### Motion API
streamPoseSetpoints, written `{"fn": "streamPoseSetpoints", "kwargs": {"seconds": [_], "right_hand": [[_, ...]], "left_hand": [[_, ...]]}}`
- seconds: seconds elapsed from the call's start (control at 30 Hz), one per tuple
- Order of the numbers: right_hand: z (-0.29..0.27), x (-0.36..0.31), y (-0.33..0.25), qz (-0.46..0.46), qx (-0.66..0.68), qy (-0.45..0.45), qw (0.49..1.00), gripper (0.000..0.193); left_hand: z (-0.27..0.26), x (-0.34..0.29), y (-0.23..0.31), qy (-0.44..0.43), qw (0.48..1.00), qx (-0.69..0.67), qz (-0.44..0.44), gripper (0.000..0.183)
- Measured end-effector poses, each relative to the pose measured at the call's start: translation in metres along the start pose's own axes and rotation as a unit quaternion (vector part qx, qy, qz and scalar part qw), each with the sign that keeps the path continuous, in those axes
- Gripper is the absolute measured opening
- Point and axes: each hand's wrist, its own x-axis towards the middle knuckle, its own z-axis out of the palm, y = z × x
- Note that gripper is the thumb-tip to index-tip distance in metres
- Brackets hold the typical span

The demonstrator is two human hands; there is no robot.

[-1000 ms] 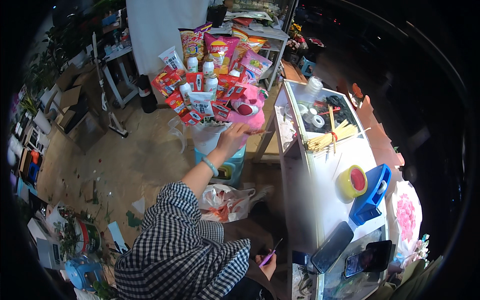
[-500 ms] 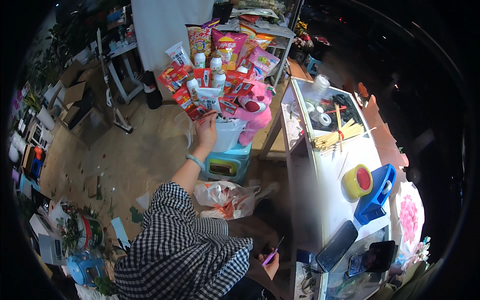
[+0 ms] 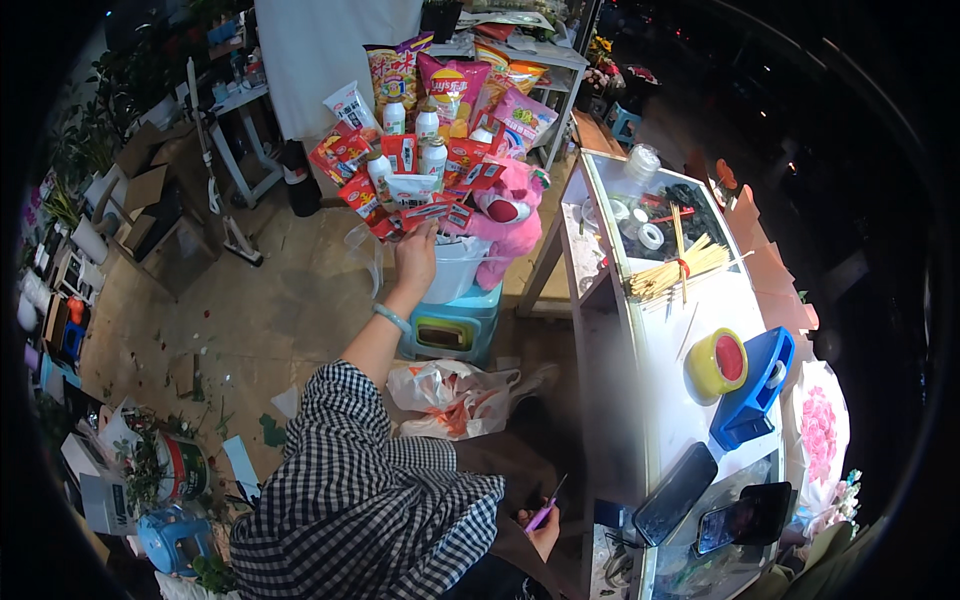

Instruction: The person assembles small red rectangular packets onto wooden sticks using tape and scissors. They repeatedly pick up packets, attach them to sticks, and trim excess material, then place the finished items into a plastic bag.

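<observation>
My left hand (image 3: 415, 258) reaches up to the front of a snack bouquet, its fingers closed on the lower edge of a small red snack packet (image 3: 424, 212). The packet sits below a white snack bag (image 3: 411, 188) and among several other red packets. White bottles (image 3: 433, 157) and larger chip bags (image 3: 452, 85) rise behind. A pink plush bear (image 3: 512, 215) leans at the bouquet's right side. All this stands in a pale bucket (image 3: 452, 272) on a blue stool (image 3: 465, 328). Low at my right side, my right hand (image 3: 543, 532) grips purple-handled scissors (image 3: 541, 514), blade pointing up.
On my right, a white counter (image 3: 665, 345) carries bundled wooden sticks (image 3: 685, 270), yellow tape (image 3: 716, 362), a blue tape dispenser (image 3: 752, 390) and two phones (image 3: 676, 492). A plastic bag (image 3: 455, 398) lies before the stool. A blue watering can (image 3: 172, 540) stands lower left.
My left hand has moved slightly, and the red packet it holds now lies flatter against the bouquet's front with its face showing. My right hand and the scissors have stayed in place.
</observation>
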Motion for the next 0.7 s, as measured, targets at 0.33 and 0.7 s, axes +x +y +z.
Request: {"fn": "streamPoseSetpoints", "kwargs": {"seconds": [0.33, 0.7], "right_hand": [[0.002, 0.001, -0.001, -0.018, -0.025, 0.01, 0.999, 0.048], [0.041, 0.023, -0.069, -0.06, 0.121, -0.186, 0.973, 0.053]], "left_hand": [[0.002, 0.005, -0.01, 0.023, 0.999, -0.022, 0.007, 0.019], [-0.011, -0.091, 0.073, -0.147, 0.888, -0.419, -0.125, 0.016]]}}
